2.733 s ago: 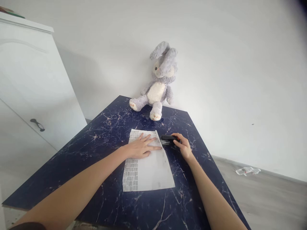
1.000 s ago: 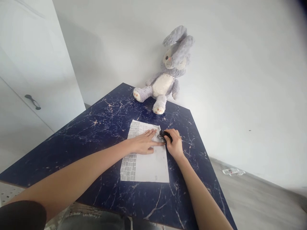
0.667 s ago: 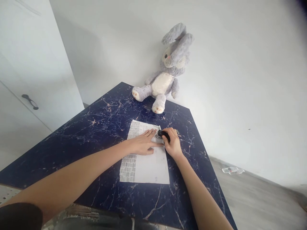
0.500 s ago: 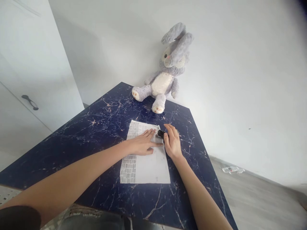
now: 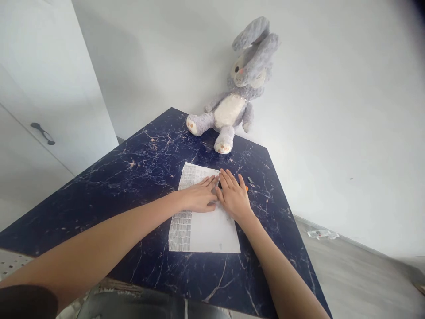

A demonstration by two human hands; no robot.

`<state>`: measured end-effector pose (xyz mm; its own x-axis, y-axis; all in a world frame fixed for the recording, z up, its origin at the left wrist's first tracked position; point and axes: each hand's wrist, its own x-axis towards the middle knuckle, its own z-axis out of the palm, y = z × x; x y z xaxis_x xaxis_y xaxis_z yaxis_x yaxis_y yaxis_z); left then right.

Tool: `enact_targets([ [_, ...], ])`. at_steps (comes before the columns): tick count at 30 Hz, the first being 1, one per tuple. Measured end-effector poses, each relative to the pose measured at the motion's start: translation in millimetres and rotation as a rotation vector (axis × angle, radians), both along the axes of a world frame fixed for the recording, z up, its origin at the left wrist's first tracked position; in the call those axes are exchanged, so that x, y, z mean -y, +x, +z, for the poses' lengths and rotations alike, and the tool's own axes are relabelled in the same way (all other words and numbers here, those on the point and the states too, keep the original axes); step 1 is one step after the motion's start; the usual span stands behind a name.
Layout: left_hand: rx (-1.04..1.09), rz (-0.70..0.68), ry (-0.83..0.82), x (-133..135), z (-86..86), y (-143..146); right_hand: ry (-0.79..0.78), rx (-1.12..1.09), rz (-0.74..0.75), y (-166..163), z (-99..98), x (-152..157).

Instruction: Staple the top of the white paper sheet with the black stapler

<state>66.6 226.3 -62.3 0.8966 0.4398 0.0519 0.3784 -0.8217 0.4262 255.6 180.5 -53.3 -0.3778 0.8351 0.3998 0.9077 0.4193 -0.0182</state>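
A white sheet of paper (image 5: pixel 206 226) with a printed strip along its left side lies on the dark blue marbled table (image 5: pixel 146 164). My left hand (image 5: pixel 199 198) lies flat and open on the upper part of the sheet. My right hand (image 5: pixel 234 197) is beside it, fingers stretched out, laid flat over a black stapler at the sheet's top right corner. Only the stapler's rear end (image 5: pixel 249 180) and an orange bit show past the fingers. The two hands touch each other.
A grey and white plush rabbit (image 5: pixel 237 95) sits at the table's far edge against the white wall. A white cabinet (image 5: pixel 40 88) with a dark handle (image 5: pixel 42 133) stands at the left. A crushed plastic bottle (image 5: pixel 321 234) lies on the grey floor at the right.
My right hand moved the stapler onto the sheet's top right corner, then opened from a grip and now lies flat on top of it. My left hand stayed on the paper.
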Motion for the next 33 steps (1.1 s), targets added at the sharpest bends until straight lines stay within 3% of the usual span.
enact_targets([
  [4, -0.001, -0.004, 0.013, -0.3, -0.1, -1.0, 0.018, -0.001, 0.013, -0.6, 0.5, -1.0],
  [16, -0.073, -0.018, 0.048, -1.6, 11.6, -6.9, 0.087, -0.03, -0.151, 37.8, 0.1, -4.7],
  [23, -0.068, 0.048, 0.17, -14.1, 7.6, -7.8, 0.228, -0.306, -0.348, 59.2, 8.1, -4.1],
  [26, -0.056, 0.036, 0.131, -16.8, 3.9, -6.2, 0.223, -0.417, -0.279, 47.5, 16.5, 5.8],
  [29, 0.08, 0.024, 0.053, -20.8, 1.9, -4.0, 0.161, -0.439, -0.089, 23.4, 21.7, 18.3],
  [31, 0.291, 0.113, -0.021, -27.3, 1.5, -4.2, 0.1, -0.392, 0.027, 6.2, 21.3, 24.1],
  [33, 0.53, 0.292, -0.093, -36.5, 1.0, -6.6, 0.05, -0.338, 0.107, -8.2, 18.3, 25.9],
])
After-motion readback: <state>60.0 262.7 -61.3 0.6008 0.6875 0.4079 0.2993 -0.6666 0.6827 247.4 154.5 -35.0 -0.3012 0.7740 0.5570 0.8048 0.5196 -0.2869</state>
